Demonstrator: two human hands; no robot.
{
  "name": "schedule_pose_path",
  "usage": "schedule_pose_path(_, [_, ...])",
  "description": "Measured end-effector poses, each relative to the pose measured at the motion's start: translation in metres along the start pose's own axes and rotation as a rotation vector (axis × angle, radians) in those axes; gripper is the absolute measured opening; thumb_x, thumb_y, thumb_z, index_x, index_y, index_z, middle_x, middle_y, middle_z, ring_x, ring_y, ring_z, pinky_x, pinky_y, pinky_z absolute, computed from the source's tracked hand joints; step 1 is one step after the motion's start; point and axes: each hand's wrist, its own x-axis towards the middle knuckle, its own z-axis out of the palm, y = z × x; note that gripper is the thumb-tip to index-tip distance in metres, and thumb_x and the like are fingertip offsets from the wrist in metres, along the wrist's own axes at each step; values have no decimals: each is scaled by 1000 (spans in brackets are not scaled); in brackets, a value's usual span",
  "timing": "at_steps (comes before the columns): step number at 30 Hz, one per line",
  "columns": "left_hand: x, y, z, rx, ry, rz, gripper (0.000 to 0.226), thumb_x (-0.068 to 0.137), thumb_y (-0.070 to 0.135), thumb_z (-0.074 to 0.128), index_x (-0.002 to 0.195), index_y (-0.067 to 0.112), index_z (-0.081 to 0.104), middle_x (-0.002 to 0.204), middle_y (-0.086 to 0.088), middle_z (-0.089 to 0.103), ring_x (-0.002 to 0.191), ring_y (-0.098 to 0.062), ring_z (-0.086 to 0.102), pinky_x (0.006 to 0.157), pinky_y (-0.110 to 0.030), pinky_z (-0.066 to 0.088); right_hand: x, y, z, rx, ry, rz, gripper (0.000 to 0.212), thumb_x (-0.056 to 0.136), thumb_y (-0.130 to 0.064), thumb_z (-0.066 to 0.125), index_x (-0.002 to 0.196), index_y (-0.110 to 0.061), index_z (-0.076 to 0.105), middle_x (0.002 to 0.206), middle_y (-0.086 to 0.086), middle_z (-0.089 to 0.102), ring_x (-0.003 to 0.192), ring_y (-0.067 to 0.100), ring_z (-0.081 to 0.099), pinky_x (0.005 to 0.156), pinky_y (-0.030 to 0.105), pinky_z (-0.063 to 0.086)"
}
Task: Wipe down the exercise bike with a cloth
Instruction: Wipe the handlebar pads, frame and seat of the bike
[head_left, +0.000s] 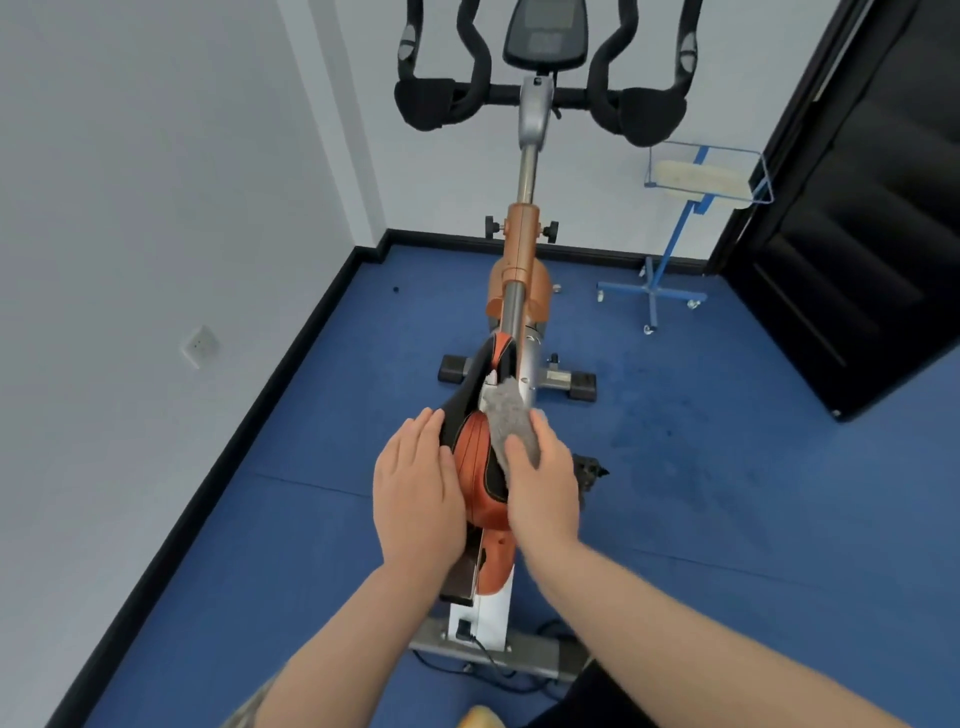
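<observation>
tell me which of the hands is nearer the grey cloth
Right. The right hand holds the grey cloth against the saddle; the left hand rests on the saddle's opposite side, not touching the cloth.

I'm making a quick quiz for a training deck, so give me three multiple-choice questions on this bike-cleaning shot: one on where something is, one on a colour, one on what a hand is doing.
1. Where is the grey cloth?
A. on the handlebars
B. on the saddle
C. on the floor

2. What colour is the floor?
A. blue
B. green
C. brown

3. What is the left hand doing?
A. gripping the cloth
B. hanging away from the bike
C. resting flat on the saddle's left side

Answers: 1 B, the right hand holds the cloth against the saddle. 2 A, the carpet is blue throughout. 3 C, its fingers lie straight on the saddle, holding nothing.
</observation>
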Motion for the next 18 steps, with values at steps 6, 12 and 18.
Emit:
schedule_pose_path(6, [4, 0, -3, 11, 0, -6, 39, 100, 15, 42, 139, 13, 52, 143, -1, 51, 134, -19, 43, 114, -36, 30, 1, 6, 3, -86, 9, -48, 47, 101, -35, 38, 148, -37, 33, 152, -4, 32, 136, 19, 33, 111, 38, 31])
schedule_pose_path(12, [33, 8, 0, 37, 28, -127, 30, 97, 14, 46, 121, 20, 62, 119, 1, 60, 105, -18, 51, 85, -29, 36, 26, -14, -8, -448, -224, -28, 51, 102, -45, 23, 149, -28, 25, 137, 6, 49, 112, 25, 53, 88, 39, 45])
schedule_pose_path(18, [48, 7, 11, 133, 3, -173, 35, 99, 23, 33, 123, 29, 60, 121, 8, 60, 105, -15, 53, 80, -29, 40, 61, -31, 7, -690, -262, -119, 61, 104, -44, 19, 155, -18, -2, 150, 10, 38, 121, 33, 50, 93, 44, 45])
